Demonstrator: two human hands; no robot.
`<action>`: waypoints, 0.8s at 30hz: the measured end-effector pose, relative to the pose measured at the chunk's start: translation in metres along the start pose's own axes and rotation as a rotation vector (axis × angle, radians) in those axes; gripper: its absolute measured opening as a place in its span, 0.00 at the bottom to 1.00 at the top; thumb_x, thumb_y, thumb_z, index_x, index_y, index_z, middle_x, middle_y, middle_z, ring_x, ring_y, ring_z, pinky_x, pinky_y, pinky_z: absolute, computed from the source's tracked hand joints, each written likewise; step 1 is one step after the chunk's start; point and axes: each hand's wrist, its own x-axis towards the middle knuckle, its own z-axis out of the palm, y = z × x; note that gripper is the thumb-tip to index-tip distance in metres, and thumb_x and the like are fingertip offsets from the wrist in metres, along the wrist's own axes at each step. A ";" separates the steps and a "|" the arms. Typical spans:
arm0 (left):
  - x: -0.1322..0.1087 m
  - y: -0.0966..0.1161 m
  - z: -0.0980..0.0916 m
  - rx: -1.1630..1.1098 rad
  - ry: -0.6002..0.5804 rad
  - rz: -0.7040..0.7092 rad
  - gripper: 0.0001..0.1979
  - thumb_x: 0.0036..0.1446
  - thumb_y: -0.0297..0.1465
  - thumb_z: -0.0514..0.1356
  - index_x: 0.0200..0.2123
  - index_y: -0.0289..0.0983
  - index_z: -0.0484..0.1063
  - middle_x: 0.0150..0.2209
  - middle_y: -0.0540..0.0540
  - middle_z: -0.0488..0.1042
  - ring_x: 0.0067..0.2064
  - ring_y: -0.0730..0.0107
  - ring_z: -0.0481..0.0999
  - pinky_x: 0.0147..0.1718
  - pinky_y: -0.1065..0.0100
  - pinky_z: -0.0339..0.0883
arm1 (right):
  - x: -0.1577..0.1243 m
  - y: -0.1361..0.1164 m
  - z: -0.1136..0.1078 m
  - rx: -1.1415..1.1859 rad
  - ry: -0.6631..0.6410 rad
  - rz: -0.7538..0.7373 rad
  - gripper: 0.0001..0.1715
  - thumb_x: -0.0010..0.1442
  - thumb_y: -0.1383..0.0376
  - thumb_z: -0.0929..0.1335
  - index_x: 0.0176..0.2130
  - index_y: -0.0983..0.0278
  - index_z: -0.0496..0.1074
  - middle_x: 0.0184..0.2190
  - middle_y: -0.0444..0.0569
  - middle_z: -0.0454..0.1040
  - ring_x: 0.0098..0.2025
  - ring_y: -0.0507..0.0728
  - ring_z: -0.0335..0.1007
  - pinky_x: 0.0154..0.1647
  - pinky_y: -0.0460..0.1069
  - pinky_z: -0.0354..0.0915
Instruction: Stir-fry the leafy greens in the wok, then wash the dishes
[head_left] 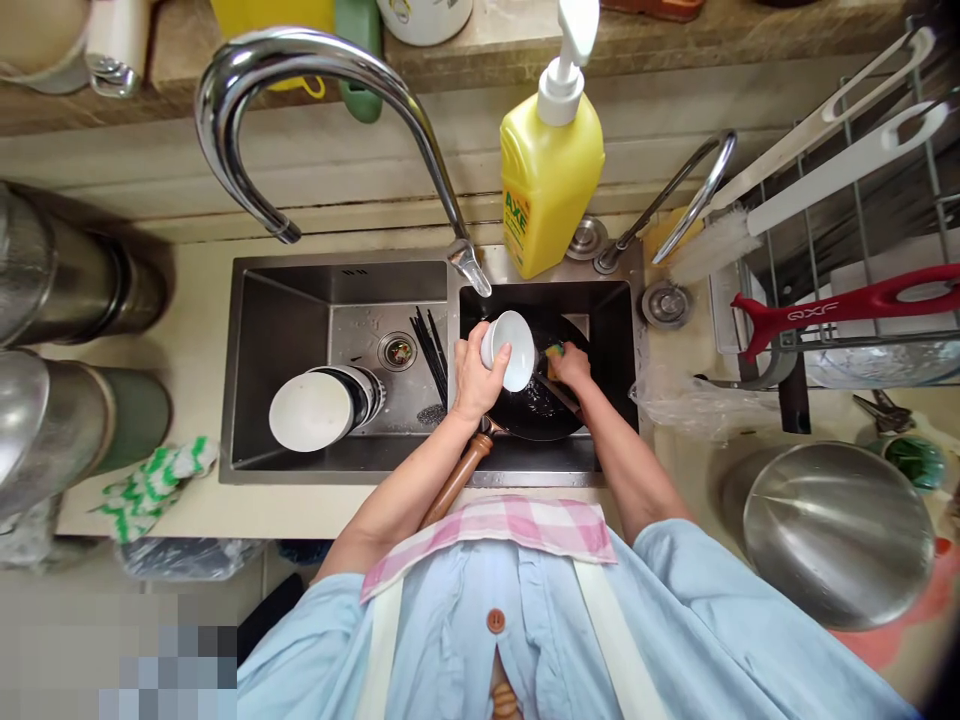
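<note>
My left hand (472, 375) grips a small white bowl (511, 348), tilted on its side over the right basin of the steel sink (247, 370). My right hand (571, 366) is closed on a yellow-green sponge (555, 351) just right of the bowl. Both hands hover over a black wok (536, 405) lying in the right basin, its wooden handle (457, 480) pointing toward me.
A stack of white bowls (319, 408) and black chopsticks (429, 350) lie in the left basin. The faucet (315, 90) arches above. A yellow soap bottle (550, 165) stands behind the sink. A dish rack (840, 290) and a steel bowl (836, 535) sit to the right.
</note>
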 end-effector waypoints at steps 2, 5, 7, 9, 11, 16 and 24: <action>-0.004 0.002 0.003 0.039 0.022 -0.005 0.33 0.61 0.53 0.58 0.61 0.39 0.67 0.49 0.38 0.71 0.53 0.54 0.70 0.59 0.52 0.62 | -0.013 -0.011 -0.001 0.153 0.095 0.010 0.25 0.66 0.57 0.60 0.55 0.68 0.69 0.44 0.57 0.76 0.43 0.60 0.73 0.44 0.53 0.69; -0.014 0.004 0.011 0.032 0.022 0.000 0.36 0.61 0.54 0.57 0.63 0.37 0.65 0.48 0.38 0.69 0.51 0.54 0.71 0.58 0.52 0.63 | -0.036 -0.041 0.007 0.411 0.159 -0.107 0.28 0.65 0.54 0.58 0.59 0.63 0.63 0.48 0.54 0.74 0.45 0.57 0.72 0.44 0.50 0.69; -0.021 0.005 0.017 0.007 0.006 0.022 0.36 0.62 0.55 0.54 0.64 0.37 0.64 0.49 0.37 0.69 0.51 0.55 0.71 0.58 0.53 0.64 | -0.050 -0.064 0.013 0.490 0.138 -0.180 0.29 0.64 0.54 0.59 0.61 0.62 0.59 0.51 0.55 0.72 0.48 0.56 0.71 0.45 0.49 0.68; -0.025 0.004 0.020 -0.028 -0.008 0.040 0.34 0.64 0.55 0.51 0.64 0.39 0.63 0.51 0.36 0.69 0.53 0.55 0.71 0.58 0.54 0.64 | -0.062 -0.081 0.016 0.582 0.116 -0.246 0.29 0.63 0.57 0.60 0.62 0.61 0.55 0.54 0.56 0.69 0.51 0.56 0.69 0.48 0.49 0.67; -0.025 -0.001 0.018 -0.084 -0.023 0.049 0.32 0.67 0.54 0.46 0.63 0.40 0.63 0.54 0.36 0.69 0.56 0.56 0.70 0.58 0.55 0.63 | -0.070 -0.089 0.013 0.704 0.062 -0.338 0.28 0.62 0.59 0.60 0.60 0.61 0.56 0.55 0.55 0.68 0.52 0.55 0.68 0.50 0.49 0.66; -0.007 -0.010 -0.002 -0.195 -0.125 0.152 0.31 0.69 0.53 0.40 0.60 0.41 0.66 0.57 0.39 0.71 0.58 0.57 0.71 0.59 0.54 0.62 | -0.084 -0.083 -0.006 0.637 -0.292 -0.659 0.19 0.62 0.61 0.61 0.51 0.62 0.67 0.45 0.49 0.74 0.46 0.57 0.69 0.49 0.51 0.66; -0.006 -0.006 -0.001 0.028 -0.167 0.190 0.38 0.62 0.59 0.47 0.60 0.37 0.70 0.44 0.38 0.69 0.47 0.56 0.71 0.55 0.52 0.66 | -0.086 -0.072 -0.007 -0.425 0.011 -0.515 0.23 0.69 0.64 0.56 0.53 0.61 0.75 0.52 0.61 0.69 0.54 0.67 0.60 0.50 0.61 0.61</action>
